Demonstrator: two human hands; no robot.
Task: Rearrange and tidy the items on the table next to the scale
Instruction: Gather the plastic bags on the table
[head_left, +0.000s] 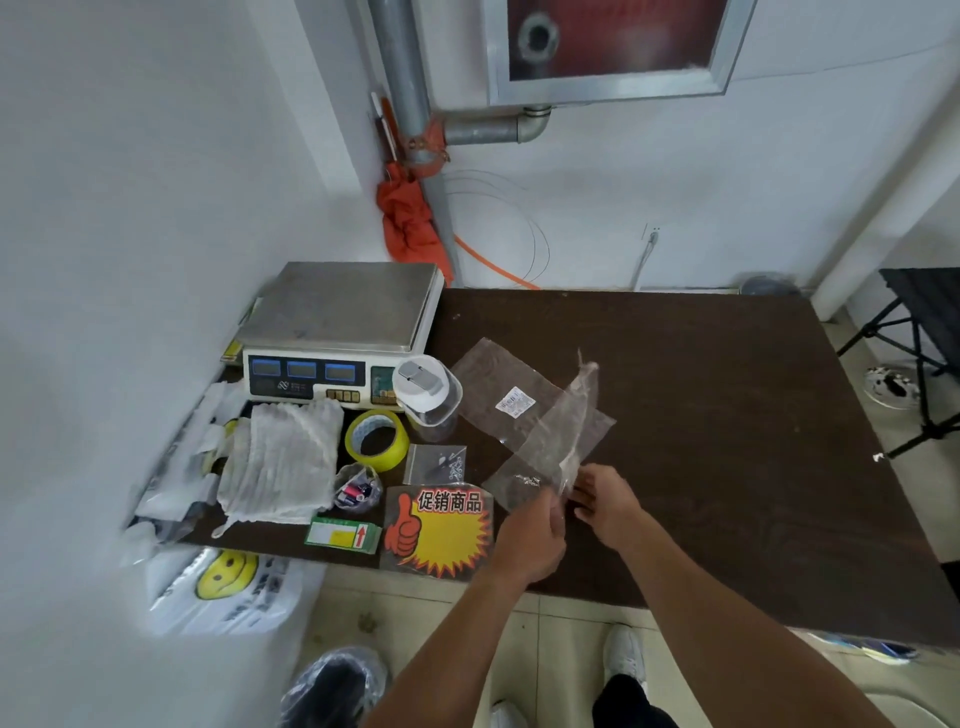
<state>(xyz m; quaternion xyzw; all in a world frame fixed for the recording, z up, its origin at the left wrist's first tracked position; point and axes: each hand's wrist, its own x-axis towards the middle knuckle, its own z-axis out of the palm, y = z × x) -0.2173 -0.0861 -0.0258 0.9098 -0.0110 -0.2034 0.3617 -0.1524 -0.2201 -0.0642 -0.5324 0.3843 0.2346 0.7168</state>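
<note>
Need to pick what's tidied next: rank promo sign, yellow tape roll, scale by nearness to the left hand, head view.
1. Promo sign, just left of the left hand.
2. Yellow tape roll, farther back-left.
3. Scale, farthest, back by the wall.

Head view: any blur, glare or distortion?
Head view: wide-angle distortion, the wall pipe leans and the table splays outward; head view's left edge smears the white bags; head view lighting soft and even, only a dull sheen on the scale pan; the held clear bag looks motion-blurred.
</note>
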